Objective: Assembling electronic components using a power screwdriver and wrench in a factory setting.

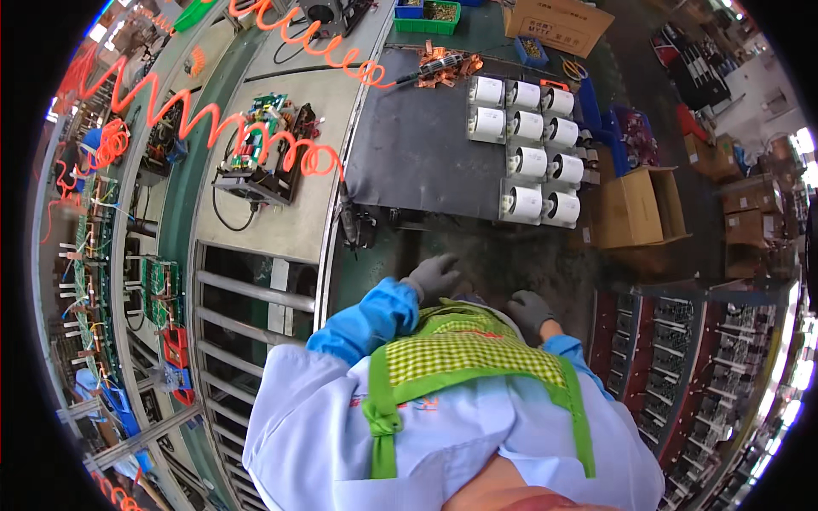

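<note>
My left hand (434, 277), in a grey glove and blue sleeve, hangs in front of my apron (477, 358) with its fingers apart and nothing in it. Just to its right is my right hand (530, 311), also gloved in grey, with loosely extended fingers and no object visible in it. Both hands are short of the near edge of a dark-topped bench (409, 153) and touch nothing on it. Rows of white cylindrical parts (527, 162), which look like capacitors, stand on the bench's right side. A power screwdriver (439, 66) lies at the back on copper-coloured pieces (464, 72).
Orange coiled hoses (213, 128) stretch across the upper left. A unit with a green circuit board (260, 140) sits on the conveyor line, whose rollers (256, 294) lie to my left. An open cardboard box (639, 209) and racks of parts (665, 349) stand to the right.
</note>
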{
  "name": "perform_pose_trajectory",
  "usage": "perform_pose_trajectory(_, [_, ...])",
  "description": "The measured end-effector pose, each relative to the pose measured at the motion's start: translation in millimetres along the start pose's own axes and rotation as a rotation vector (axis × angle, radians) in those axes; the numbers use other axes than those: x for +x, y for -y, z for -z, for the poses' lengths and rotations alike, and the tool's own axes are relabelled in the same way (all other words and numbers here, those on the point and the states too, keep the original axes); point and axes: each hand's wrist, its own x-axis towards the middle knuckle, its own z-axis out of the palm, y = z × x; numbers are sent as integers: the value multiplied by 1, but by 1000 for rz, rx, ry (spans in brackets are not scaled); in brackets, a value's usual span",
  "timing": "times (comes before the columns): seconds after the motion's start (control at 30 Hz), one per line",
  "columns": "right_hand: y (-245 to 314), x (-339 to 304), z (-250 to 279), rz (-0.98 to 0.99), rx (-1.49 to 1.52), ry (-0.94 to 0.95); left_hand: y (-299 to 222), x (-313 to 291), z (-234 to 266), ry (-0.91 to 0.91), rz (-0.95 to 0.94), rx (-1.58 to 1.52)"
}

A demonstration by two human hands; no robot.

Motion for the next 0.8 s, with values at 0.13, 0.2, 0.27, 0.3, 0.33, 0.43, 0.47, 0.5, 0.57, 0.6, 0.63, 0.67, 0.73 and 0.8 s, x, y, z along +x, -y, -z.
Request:
perform_pose_trajectory(0.13, [-42,25,76,108,-22,-242,-79,88,8,-147,-148,308])
perform_pose_trajectory(0.2, [-24,39,125,177,-24,-365,-95,131,3,-192,-271,395])
perform_pose_trajectory(0.27, [-15,48,159,202,-19,-407,-127,162,-8,-111,-289,507])
perform_pose_trajectory(0.3, [-9,56,173,216,-119,-447,-137,180,-9,-48,-315,640])
perform_pose_trajectory(0.33, [-5,68,182,236,-221,-484,-133,198,-16,-19,-351,690])
perform_pose_trajectory(0.43, [0,107,197,197,-446,-364,-126,234,-39,94,-188,827])
perform_pose_trajectory(0.47, [-4,121,199,166,-501,-269,-131,241,-39,124,-112,776])
perform_pose_trajectory(0.5, [-16,133,192,161,-502,-259,-131,245,-42,131,-109,769])
perform_pose_trajectory(0.57, [-36,166,184,153,-735,-287,-128,264,-35,330,-73,763])
perform_pose_trajectory(0.6, [-34,173,187,141,-746,-169,-138,254,-24,323,-143,721])
perform_pose_trajectory(0.63, [-39,185,190,223,-724,-142,-138,261,-25,311,-131,719])
perform_pose_trajectory(0.67, [-31,188,193,212,-713,-61,-134,259,-25,333,-106,693])
perform_pose_trajectory(0.73, [-22,195,208,210,-691,27,-132,265,-23,373,-90,620])
perform_pose_trajectory(0.8, [-28,199,219,289,-674,142,-135,267,-23,404,-63,612])
